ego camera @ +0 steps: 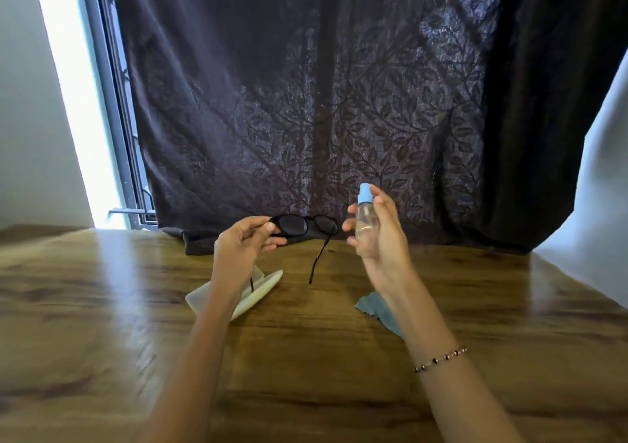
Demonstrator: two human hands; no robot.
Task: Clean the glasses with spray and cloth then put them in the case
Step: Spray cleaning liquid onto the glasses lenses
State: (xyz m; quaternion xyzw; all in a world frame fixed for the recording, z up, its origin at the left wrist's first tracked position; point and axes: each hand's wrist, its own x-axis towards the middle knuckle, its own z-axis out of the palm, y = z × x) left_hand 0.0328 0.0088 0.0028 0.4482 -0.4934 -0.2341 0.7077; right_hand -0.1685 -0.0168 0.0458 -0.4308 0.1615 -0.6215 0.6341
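left hand (pixel 243 250) pinched the glasses (pixel 296 225) by one lens, right hand (pixel 382 242) curled its fingers round the clear bottle (pixel 365 220), above the open case (pixel 266 286) left and cloth (pixel 378 306) right.

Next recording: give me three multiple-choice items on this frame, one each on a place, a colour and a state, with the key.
1. Where is the cleaning cloth?
A. on the wooden table, under the right forearm
B. on the person's lap
C. on a window sill

2. What colour is the cap of the spray bottle?
A. red
B. light blue
C. black

3. How are the glasses?
A. folded flat on the table
B. worn on the face
C. held up by the left hand, temples unfolded

Key:
1 A, the cloth lies flat on the table beneath that forearm.
2 B, the cap above the clear bottle in the right hand is light blue.
3 C, left-hand fingers pinch the frame's end and a temple hangs down open.
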